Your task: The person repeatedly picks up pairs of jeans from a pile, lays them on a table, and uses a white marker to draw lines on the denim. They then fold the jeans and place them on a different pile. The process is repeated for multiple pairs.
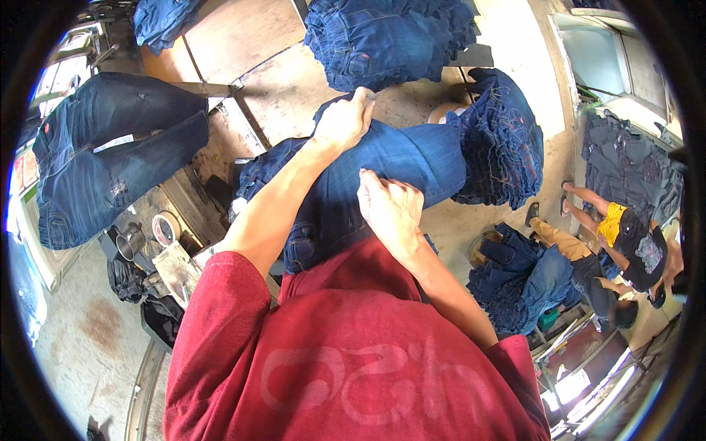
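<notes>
A pair of blue jeans [412, 158] lies across in front of me, its leg stretching to the right. My left hand [346, 121] is closed on the far edge of the cloth. Closer to my body, my right hand [390, 206] has its fingers curled onto the near part of the same leg. More dark denim [300, 242] bunches up against my red shirt, under my left forearm. Both fingertips are partly hidden by the hands themselves. To the right, the leg's end meets a stack of folded jeans [504, 143] with ragged edges.
Another denim pile [382, 44] sits at the far side. Dark jeans [110, 154] are draped at left, above a tape roll [166, 228] and a metal cup [131, 242]. At right are a jeans heap [522, 279], grey garments [632, 162] and two people [588, 253].
</notes>
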{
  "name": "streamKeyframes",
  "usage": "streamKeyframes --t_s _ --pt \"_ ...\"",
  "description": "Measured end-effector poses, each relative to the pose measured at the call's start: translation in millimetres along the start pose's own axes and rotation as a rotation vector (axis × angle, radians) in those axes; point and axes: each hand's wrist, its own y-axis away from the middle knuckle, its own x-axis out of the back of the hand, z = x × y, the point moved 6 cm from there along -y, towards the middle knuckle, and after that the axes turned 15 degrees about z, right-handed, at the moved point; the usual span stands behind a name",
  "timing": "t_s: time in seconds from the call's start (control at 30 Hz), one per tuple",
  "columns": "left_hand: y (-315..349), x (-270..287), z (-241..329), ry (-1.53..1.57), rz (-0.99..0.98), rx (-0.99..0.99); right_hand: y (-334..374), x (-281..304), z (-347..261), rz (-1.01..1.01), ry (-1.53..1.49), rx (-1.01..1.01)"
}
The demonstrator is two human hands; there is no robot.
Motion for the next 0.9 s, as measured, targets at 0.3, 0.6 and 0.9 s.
streamKeyframes --t_s 0.3,0.6,0.9 --pt "0 -6 -4 -0.034 0.015 -0.009 40 51 -1 0.113 -0.062 0.033" --pt "2 -9 -6 -0.044 0.027 -0.011 8 16 2 0.123 -0.044 0.054" --pt "2 -11 -10 0.012 0.006 0.009 30 47 6 0.062 -0.107 -0.055"
